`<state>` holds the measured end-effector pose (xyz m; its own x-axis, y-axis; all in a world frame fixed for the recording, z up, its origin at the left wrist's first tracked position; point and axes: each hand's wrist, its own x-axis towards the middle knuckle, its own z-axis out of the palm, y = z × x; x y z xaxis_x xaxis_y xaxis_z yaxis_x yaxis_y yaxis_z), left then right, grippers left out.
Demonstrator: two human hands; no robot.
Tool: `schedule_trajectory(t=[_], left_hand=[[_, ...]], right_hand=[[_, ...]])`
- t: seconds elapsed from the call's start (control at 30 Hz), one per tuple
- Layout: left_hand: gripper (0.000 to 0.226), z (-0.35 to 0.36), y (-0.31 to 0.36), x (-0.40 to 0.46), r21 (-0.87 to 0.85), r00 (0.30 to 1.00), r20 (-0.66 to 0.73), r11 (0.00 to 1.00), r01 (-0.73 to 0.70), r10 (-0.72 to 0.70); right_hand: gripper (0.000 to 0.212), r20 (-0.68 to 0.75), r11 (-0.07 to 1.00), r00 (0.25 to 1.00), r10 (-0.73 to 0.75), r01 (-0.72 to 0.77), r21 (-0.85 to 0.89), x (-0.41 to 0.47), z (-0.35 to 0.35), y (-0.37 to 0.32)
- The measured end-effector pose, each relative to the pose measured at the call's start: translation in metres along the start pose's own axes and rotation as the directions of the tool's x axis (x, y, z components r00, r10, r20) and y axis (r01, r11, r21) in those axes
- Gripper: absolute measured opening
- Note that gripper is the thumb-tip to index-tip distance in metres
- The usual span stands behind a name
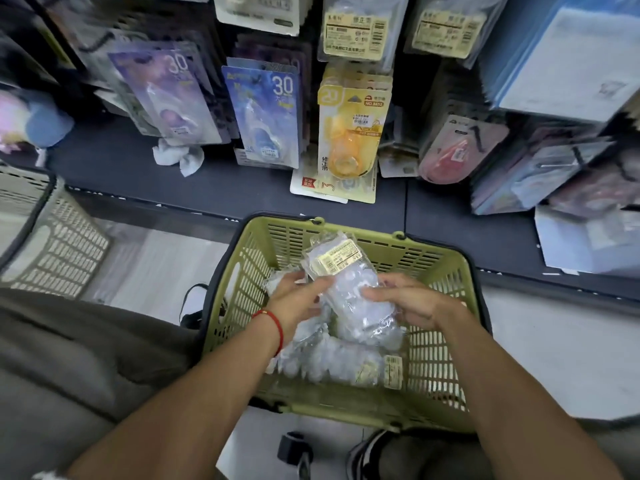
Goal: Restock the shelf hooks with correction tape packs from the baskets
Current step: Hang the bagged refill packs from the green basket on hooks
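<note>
A green plastic basket [433, 265] stands on the floor in front of the shelf. Inside it lie clear plastic bundles of correction tape packs [332, 362]. My left hand [298, 299] and my right hand [412, 299] grip one clear bundle [349, 282] from both sides, lifted a little above the others, its yellow label facing up. On the shelf hooks above hang blue packs marked 30 [266, 112], purple packs [169, 95], yellow packs [353, 126] and a red pack [457, 150].
A beige basket [65, 251] stands at the left on the floor. A crumpled white cloth [180, 157] lies on the dark shelf base [110, 168]. Loose packs [322, 185] lie flat under the yellow ones. My knees and shoes flank the green basket.
</note>
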<state>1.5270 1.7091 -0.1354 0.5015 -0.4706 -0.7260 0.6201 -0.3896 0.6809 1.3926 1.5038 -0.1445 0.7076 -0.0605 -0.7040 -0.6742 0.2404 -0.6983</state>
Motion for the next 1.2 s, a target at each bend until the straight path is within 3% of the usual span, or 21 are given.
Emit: schedule_trajectory(t=[0.07, 0.1, 0.27, 0.43, 0.73, 0.87, 0.97, 1.03, 1.1, 1.2], left_hand=[[0.036, 0.006, 0.001, -0.008, -0.125, 0.984, 0.178, 0.992, 0.012, 0.011], [0.032, 0.008, 0.0, -0.011, -0.165, 0.978, 0.204, 0.986, -0.003, 0.037], [0.041, -0.002, -0.008, -0.017, -0.223, 0.979, 0.126, 0.967, -0.126, 0.157], [0.041, -0.013, -0.002, -0.018, -0.293, 0.978, 0.126, 0.948, -0.122, 0.165], [0.036, -0.009, 0.041, -0.034, -0.329, 0.978, 0.11, 0.935, -0.135, 0.179], [0.059, -0.012, 0.069, -0.046, -0.116, 0.946, 0.256, 0.978, -0.172, 0.197], [0.066, -0.01, 0.086, -0.059, 0.198, 0.888, 0.44, 0.95, -0.241, 0.134], [0.07, -0.005, 0.089, -0.066, 0.359, 0.838, 0.545, 0.893, -0.27, 0.034], [0.065, 0.003, 0.085, -0.07, 0.412, 0.799, 0.602, 0.857, -0.31, -0.001], [0.113, 0.013, 0.078, -0.067, 0.366, 0.827, 0.548, 0.853, -0.371, 0.124]], right_hand=[[0.078, 0.02, 0.997, 0.999, -0.036, 0.035, 0.073, -0.003, 0.016, 0.003], [0.077, 0.021, 0.996, 0.999, -0.042, 0.04, 0.086, -0.004, 0.023, 0.005], [0.052, -0.122, 0.993, 0.987, -0.101, 0.091, -0.08, -0.01, 0.044, 0.006], [0.018, -0.274, 0.976, 0.937, -0.216, 0.205, -0.069, -0.02, 0.04, -0.002], [0.009, -0.324, 0.941, 0.887, -0.33, 0.28, -0.193, -0.075, 0.016, -0.038], [0.009, -0.182, 0.809, 0.898, -0.401, 0.254, -0.53, -0.113, 0.002, -0.083], [0.025, -0.079, 0.483, 0.897, -0.434, 0.157, -0.861, -0.125, 0.007, -0.115], [0.033, -0.03, 0.337, 0.869, -0.493, 0.16, -0.928, -0.126, 0.022, -0.127], [0.039, 0.021, 0.309, 0.828, -0.56, 0.233, -0.922, -0.126, 0.032, -0.131], [0.04, 0.053, 0.343, 0.754, -0.655, 0.359, -0.868, -0.127, 0.034, -0.135]])
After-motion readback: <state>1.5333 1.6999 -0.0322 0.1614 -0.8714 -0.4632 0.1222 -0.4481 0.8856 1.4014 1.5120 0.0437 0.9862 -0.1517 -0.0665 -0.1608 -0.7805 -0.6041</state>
